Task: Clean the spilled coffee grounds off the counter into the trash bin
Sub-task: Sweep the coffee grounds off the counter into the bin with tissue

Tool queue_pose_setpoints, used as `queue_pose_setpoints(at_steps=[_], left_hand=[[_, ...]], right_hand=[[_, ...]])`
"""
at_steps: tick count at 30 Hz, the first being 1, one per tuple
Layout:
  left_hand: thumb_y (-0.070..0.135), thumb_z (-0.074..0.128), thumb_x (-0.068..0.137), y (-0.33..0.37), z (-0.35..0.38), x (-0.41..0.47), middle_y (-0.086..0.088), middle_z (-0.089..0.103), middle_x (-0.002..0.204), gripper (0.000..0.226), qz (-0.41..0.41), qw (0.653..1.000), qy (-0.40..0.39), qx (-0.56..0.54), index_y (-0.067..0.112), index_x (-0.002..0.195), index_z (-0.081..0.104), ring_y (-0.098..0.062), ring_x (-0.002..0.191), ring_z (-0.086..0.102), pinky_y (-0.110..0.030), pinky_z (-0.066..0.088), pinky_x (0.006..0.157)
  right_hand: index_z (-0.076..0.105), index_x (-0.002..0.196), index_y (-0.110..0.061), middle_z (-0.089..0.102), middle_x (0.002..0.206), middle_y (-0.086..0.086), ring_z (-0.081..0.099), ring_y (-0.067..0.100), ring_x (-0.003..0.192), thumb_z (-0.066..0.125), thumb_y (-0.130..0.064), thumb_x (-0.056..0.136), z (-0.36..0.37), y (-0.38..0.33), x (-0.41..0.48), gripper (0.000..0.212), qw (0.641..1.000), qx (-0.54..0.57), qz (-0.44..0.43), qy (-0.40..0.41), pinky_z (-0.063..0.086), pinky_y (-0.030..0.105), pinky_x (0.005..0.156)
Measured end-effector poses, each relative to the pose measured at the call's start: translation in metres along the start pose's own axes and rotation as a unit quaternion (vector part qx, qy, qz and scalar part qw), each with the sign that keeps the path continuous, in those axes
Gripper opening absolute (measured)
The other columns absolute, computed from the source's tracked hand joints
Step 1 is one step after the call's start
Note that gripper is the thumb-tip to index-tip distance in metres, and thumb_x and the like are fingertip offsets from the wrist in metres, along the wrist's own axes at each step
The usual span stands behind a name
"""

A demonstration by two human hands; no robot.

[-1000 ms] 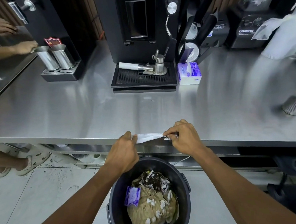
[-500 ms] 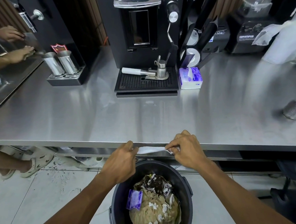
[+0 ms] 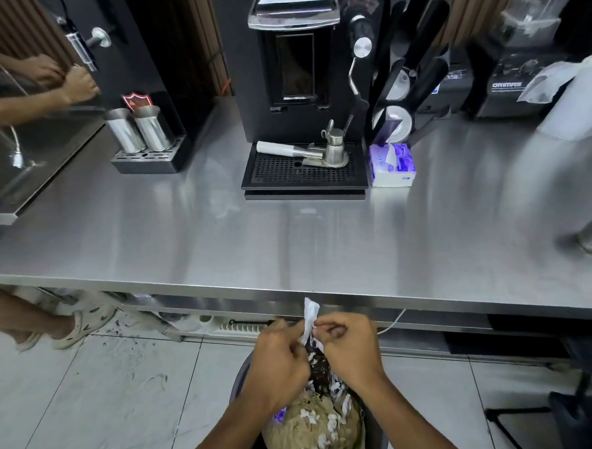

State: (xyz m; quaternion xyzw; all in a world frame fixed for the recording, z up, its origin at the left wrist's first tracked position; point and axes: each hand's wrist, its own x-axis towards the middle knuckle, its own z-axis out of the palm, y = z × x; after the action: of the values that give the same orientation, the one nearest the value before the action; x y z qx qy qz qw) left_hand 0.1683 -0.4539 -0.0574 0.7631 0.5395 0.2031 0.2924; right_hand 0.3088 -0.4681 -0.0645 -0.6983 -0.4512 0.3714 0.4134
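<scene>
Reaching up from the bottom of the view, both forearms slant inward and the hands meet knuckle to knuckle just below the near edge of the counter (image 3: 323,243). The left hand (image 3: 277,359) has its back turned up and its fingers curled, pinching the left side of a white tissue (image 3: 309,314). The tissue is crumpled into a narrow strip whose long axis runs nearly upright in the view. Its clean upper tip points at the counter edge and its lower end drops between the hands. Dark matter shows right under that lower end, but I cannot tell whether it clings to the tissue or lies in the rubbish below. The right hand (image 3: 352,351) mirrors the left, thumb and forefinger nipping the tissue's right side with the other fingers tucked in. All of this hangs over the open mouth of the trash bin (image 3: 376,440), which is heaped with beige waste. Farther back, another person's hands (image 3: 71,81) work at the far left, beside two steel pitchers (image 3: 138,129). A coffee machine (image 3: 296,69) stands centre, then a tissue pack (image 3: 391,164), and a blender (image 3: 520,85) sits at the right.
</scene>
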Motion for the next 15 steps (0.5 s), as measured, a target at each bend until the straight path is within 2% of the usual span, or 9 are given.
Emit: queue_pose_setpoints(at_steps=[3, 5, 8, 10, 12, 15], left_hand=[[0.001, 0.048, 0.079, -0.003, 0.002, -0.005, -0.001, 0.048, 0.069, 0.027, -0.021, 1.0, -0.019, -0.003, 0.022, 0.078, 0.066, -0.014, 0.069, 0.047, -0.026, 0.039, 0.059], [0.005, 0.053, 0.082, -0.005, 0.0, -0.008, -0.001, 0.05, 0.069, 0.031, -0.033, 0.999, -0.025, -0.018, 0.026, 0.06, 0.049, -0.016, 0.07, 0.048, -0.034, 0.042, 0.062], [0.019, 0.058, 0.09, -0.009, -0.004, -0.009, 0.006, 0.049, 0.067, 0.038, -0.039, 0.999, -0.011, -0.022, 0.031, 0.056, 0.044, -0.008, 0.068, 0.048, -0.028, 0.039, 0.062], [0.024, 0.062, 0.09, -0.009, -0.005, -0.008, 0.013, 0.046, 0.062, 0.033, -0.028, 0.999, 0.024, -0.002, 0.026, 0.058, 0.053, -0.005, 0.063, 0.047, -0.019, 0.034, 0.058], [0.023, 0.065, 0.087, -0.009, -0.006, -0.007, 0.017, 0.044, 0.057, 0.028, -0.02, 0.997, 0.062, 0.028, 0.02, 0.06, 0.059, -0.003, 0.055, 0.044, -0.016, 0.029, 0.053], [0.015, 0.065, 0.085, -0.018, -0.006, -0.002, 0.008, 0.053, 0.055, 0.025, -0.019, 0.993, 0.096, 0.061, 0.016, 0.06, 0.06, -0.008, 0.05, 0.045, -0.028, 0.04, 0.049]], right_hand=[[0.079, 0.079, -0.023, 0.073, 0.067, -0.012, 0.065, 0.004, 0.06, 0.07, 0.006, 0.074, 0.008, 0.004, -0.003, 0.031, 0.999, -0.025, -0.02, -0.014, 0.056, 0.023, 0.062], [0.08, 0.083, -0.023, 0.075, 0.073, -0.011, 0.068, 0.004, 0.068, 0.067, 0.006, 0.076, 0.009, 0.004, -0.004, 0.033, 0.999, -0.04, -0.021, -0.03, 0.058, 0.026, 0.068], [0.078, 0.081, -0.035, 0.076, 0.076, -0.005, 0.071, 0.013, 0.074, 0.056, 0.011, 0.077, 0.009, -0.005, -0.007, 0.051, 0.998, -0.019, -0.014, -0.055, 0.059, 0.032, 0.069], [0.074, 0.068, -0.05, 0.075, 0.071, -0.01, 0.072, 0.012, 0.072, 0.052, 0.016, 0.076, 0.008, -0.015, -0.008, 0.07, 0.997, 0.035, 0.006, -0.075, 0.059, 0.026, 0.064], [0.073, 0.063, -0.045, 0.074, 0.067, -0.016, 0.071, 0.005, 0.069, 0.052, 0.018, 0.075, 0.009, -0.024, -0.007, 0.068, 0.992, 0.08, 0.036, -0.096, 0.054, 0.016, 0.061], [0.079, 0.072, -0.025, 0.076, 0.072, -0.005, 0.072, 0.008, 0.072, 0.054, 0.016, 0.076, 0.009, -0.032, -0.002, 0.049, 0.982, 0.117, 0.087, -0.12, 0.051, 0.014, 0.061]])
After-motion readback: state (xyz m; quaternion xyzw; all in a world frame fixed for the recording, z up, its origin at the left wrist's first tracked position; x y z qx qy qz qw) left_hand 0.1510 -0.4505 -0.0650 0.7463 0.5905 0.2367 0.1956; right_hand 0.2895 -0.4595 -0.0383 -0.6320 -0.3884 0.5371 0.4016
